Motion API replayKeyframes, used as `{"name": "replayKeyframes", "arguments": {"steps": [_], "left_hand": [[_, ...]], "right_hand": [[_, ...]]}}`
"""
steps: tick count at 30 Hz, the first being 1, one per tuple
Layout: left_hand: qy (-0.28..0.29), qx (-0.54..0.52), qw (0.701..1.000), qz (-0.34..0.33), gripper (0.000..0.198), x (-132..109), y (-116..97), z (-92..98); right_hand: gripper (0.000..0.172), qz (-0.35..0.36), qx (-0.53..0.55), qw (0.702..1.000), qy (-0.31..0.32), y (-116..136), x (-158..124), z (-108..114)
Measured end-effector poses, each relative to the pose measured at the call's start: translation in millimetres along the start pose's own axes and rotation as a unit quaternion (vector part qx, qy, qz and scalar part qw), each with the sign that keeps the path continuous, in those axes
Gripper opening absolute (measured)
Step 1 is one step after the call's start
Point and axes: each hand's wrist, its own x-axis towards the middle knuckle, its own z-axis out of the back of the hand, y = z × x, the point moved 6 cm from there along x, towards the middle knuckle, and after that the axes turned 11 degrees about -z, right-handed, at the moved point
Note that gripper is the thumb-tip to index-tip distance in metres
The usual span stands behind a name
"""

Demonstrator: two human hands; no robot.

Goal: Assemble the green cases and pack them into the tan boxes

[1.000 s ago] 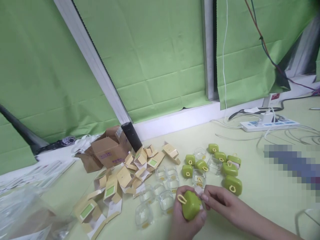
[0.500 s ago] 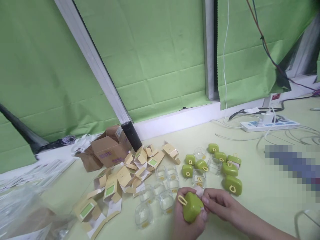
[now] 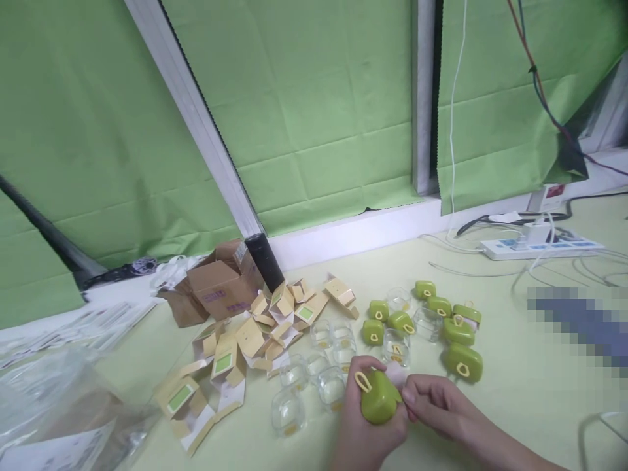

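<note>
My left hand [image 3: 367,422] is wrapped round a green case [image 3: 379,399] with a pale yellow loop at its upper left. My right hand [image 3: 434,402] pinches at the case's right side, by its edge; what lies between those fingertips is too small to make out. A pale pinkish piece [image 3: 396,374] shows just behind the case, between the hands. Beyond the hands lie several green cases [image 3: 462,363] with yellow loops, one of them partly open at the right. Clear plastic shells [image 3: 288,412] stand among them and to the left.
Opened small cartons [image 3: 228,360] are heaped at left centre. Behind them are a brown cardboard box [image 3: 223,281] and a black cylinder [image 3: 265,261]. Plastic bags [image 3: 63,405] lie at the lower left. A white power strip [image 3: 540,247] with cables is at the back right.
The view has shifted slightly, so the table items appear further right. The green case in my left hand has tilted, and my right hand has moved a little away from my left.
</note>
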Motion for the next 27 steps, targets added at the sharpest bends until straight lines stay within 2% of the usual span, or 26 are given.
{"name": "replayKeyframes", "arguments": {"steps": [2, 5, 9, 12, 14, 16, 18, 19, 21, 22, 23, 24, 26, 27], "left_hand": [[0.006, 0.001, 1.0, 0.009, 0.043, -0.4, -4.9, -1.5], [0.03, -0.053, 0.998, 0.025, 0.052, -1.5, -6.0, -4.9], [0.012, -0.099, 0.995, 0.025, 0.057, -0.4, 2.3, 1.0], [0.021, -0.082, 0.996, 0.026, 0.057, -0.5, 12.1, 2.3], [0.036, -0.045, 0.998, 0.027, 0.06, -1.5, 16.0, 1.3], [0.016, 0.003, 1.0, 0.005, 0.059, -1.3, 13.1, 5.2], [-0.031, 0.023, 0.999, -0.014, 0.057, -0.1, 6.3, 13.2], [-0.054, 0.009, 0.998, -0.016, 0.058, 0.7, 3.2, 17.0], [-0.074, -0.072, 0.995, -0.002, 0.062, 2.7, 0.2, 20.2], [-0.069, -0.124, 0.99, 0.009, 0.063, 3.7, -0.1, 19.0], [-0.059, -0.173, 0.983, 0.016, 0.06, 4.5, 0.0, 16.9], [-0.047, -0.208, 0.977, 0.022, 0.054, 5.0, 0.8, 14.2], [-0.028, -0.241, 0.97, 0.032, 0.04, 4.8, 5.4, 8.7], [-0.023, -0.248, 0.968, 0.035, 0.036, 4.1, 9.0, 6.3]], "right_hand": [[0.048, -0.004, -0.001, 1.0, -0.005, -0.4, -0.1, 1.4], [0.048, 0.001, -0.019, 1.0, -0.012, 3.4, -1.2, 5.6], [0.038, 0.013, -0.136, 0.989, -0.047, 8.0, -1.3, 15.1], [0.04, -0.002, -0.156, 0.988, -0.023, 5.2, 2.8, 14.4], [0.035, 0.003, -0.15, 0.989, 0.001, 6.9, 5.3, 12.5], [0.031, 0.006, -0.194, 0.981, -0.022, 11.1, 6.2, 17.4], [0.029, 0.002, -0.311, 0.946, -0.097, 16.4, 4.6, 30.1], [0.026, 0.0, -0.385, 0.912, -0.142, 19.3, 2.9, 37.7], [0.016, 0.003, -0.514, 0.833, -0.205, 23.3, -0.5, 49.2], [0.01, 0.005, -0.554, 0.804, -0.217, 23.6, -1.4, 52.8], [0.007, 0.007, -0.574, 0.789, -0.22, 23.0, -1.8, 55.3], [0.013, 0.008, -0.575, 0.789, -0.217, 22.4, -2.1, 56.8], [0.028, 0.022, -0.544, 0.808, -0.225, 25.2, -3.9, 57.1], [0.03, 0.039, -0.524, 0.819, -0.23, 28.7, -5.6, 54.7]]}}
